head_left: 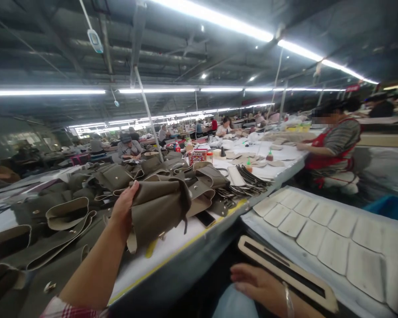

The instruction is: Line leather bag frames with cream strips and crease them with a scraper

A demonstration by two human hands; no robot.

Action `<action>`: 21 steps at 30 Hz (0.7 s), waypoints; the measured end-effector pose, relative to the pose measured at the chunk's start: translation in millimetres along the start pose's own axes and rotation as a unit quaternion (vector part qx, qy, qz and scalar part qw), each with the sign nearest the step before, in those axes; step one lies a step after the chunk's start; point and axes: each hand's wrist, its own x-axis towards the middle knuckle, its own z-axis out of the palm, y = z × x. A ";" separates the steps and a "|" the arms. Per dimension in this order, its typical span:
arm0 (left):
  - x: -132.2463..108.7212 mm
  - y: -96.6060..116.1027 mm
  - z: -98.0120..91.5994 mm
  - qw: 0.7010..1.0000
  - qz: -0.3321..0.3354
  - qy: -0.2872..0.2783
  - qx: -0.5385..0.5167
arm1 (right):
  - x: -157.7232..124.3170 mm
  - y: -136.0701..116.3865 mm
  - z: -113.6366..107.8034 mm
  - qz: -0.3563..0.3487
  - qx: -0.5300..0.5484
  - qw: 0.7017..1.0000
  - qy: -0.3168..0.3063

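The left hand (pixel 124 201) pinches a brown bag (pixel 159 205) at the bench (pixel 179 243), the right hand (pixel 257 282) has its fingers together, and moving the bag likely needs a firm grip.

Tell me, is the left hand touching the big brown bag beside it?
Touching. The head view shows the left hand holding the big brown bag by its left side, with no gap between.
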 end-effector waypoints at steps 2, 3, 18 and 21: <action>-22.2 -6.9 15.1 0.999 -0.014 -0.035 0.010 | -3.1 -48.0 6.0 -0.048 0.049 0.995 -0.069; -32.8 -12.4 21.9 0.998 -0.010 -0.054 0.019 | -5.0 -67.1 9.5 -0.092 0.060 0.992 -0.069; -170.6 -109.2 110.6 0.690 0.201 -0.567 0.403 | -37.0 -58.5 -41.4 -0.093 0.156 0.932 0.312; -178.5 -128.1 129.3 0.705 0.114 -0.616 0.333 | -46.3 -48.6 -58.3 -0.045 0.220 0.900 0.373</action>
